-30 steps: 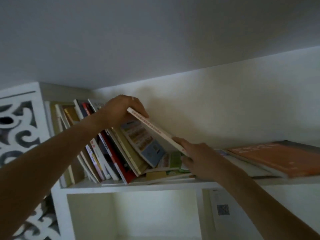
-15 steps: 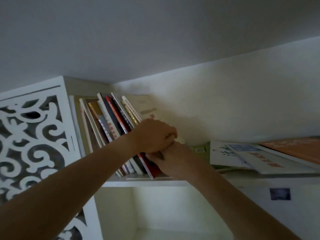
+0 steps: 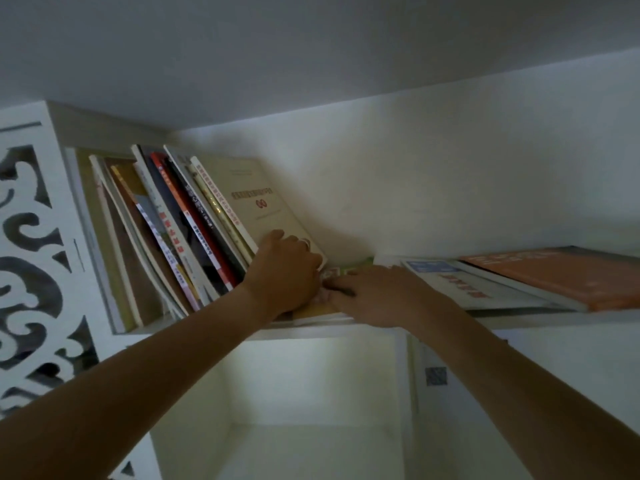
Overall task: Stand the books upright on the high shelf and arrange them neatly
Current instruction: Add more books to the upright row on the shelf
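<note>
Head view, looking up at the high shelf (image 3: 346, 329), a white painted board under a grey ceiling. Left hand (image 3: 284, 275) sits at the foot of the leaning row of books (image 3: 180, 237); its curled fingers press against the lower cover of the cream book (image 3: 256, 202), the outermost of the row, holding it propped. Whether the thumb wraps the book's edge cannot be told. That cream cover is matte, pale, with a small red title block; it tilts rightward, as do the thin glossy spines beside it, red, black, white and tan. Right hand (image 3: 377, 292) lies just beside the left, palm down, fingers fairly straight and spread over the flat books (image 3: 325, 308) stacked on the shelf board; fingertips touch a green and yellow cover there, no clear grip visible. Further right, well apart from both hands, an orange book (image 3: 561, 278) lies flat on top of pale ones with a blue-labelled cover (image 3: 436, 266). Left of the row stands a white fretwork panel (image 3: 31, 254) with curling cut-outs. Below the shelf, an open white compartment (image 3: 311, 393), smooth-walled.
</note>
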Tool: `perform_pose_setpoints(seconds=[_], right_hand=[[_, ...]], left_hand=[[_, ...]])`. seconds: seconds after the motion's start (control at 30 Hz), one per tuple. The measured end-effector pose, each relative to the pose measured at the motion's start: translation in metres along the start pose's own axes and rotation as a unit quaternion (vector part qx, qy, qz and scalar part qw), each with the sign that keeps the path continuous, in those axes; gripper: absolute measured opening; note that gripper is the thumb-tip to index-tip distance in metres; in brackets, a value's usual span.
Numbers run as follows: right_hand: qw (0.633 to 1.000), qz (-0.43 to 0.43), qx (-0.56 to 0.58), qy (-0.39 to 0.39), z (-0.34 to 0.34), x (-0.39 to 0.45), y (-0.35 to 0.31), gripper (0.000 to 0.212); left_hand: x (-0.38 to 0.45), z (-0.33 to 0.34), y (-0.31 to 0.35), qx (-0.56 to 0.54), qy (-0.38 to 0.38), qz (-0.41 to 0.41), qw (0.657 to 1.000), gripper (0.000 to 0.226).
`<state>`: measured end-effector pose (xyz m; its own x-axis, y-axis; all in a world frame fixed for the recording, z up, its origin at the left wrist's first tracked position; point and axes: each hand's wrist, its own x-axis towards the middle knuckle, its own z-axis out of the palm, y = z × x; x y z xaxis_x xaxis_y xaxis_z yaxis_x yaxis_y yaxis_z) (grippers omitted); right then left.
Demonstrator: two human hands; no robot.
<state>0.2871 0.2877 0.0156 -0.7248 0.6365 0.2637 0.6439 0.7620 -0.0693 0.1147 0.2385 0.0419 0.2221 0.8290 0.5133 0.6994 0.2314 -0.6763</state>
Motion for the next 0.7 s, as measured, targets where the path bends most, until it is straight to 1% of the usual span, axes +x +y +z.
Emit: perform_pose_setpoints(seconds=[0.13,0.23,0.27,0.33,0.4,0.6,0.7], right_hand=[[1.000,0.006,0.002,-0.006,0.001,0.001,0.003,0.052],[1.000,0.005,0.010,-0.012,0.002,0.002,0.008,0.051],[1.000,0.005,0.012,-0.011,0.002,0.001,0.012,0.051],[1.000,0.003,0.017,-0.011,0.002,-0.003,0.021,0.053],[1.000,0.006,0.019,-0.014,0.000,-0.008,0.032,0.054],[0.999,0.010,0.028,-0.029,-0.007,-0.021,0.059,0.052],[0.999,0.009,0.027,-0.033,-0.012,-0.027,0.067,0.052]], left_hand=[[0.002,-0.001,-0.002,0.007,-0.001,0.006,1.000,0.042],[0.003,0.000,-0.003,-0.009,0.024,-0.006,1.000,0.058],[0.003,0.002,-0.003,-0.010,0.028,-0.006,1.000,0.058],[0.002,0.005,-0.003,-0.010,0.026,-0.005,1.000,0.049],[0.002,0.006,-0.004,-0.010,0.020,-0.007,1.000,0.050],[0.001,0.009,-0.005,-0.003,0.008,-0.012,1.000,0.040],[-0.001,0.011,-0.007,-0.004,-0.003,-0.012,1.000,0.038]])
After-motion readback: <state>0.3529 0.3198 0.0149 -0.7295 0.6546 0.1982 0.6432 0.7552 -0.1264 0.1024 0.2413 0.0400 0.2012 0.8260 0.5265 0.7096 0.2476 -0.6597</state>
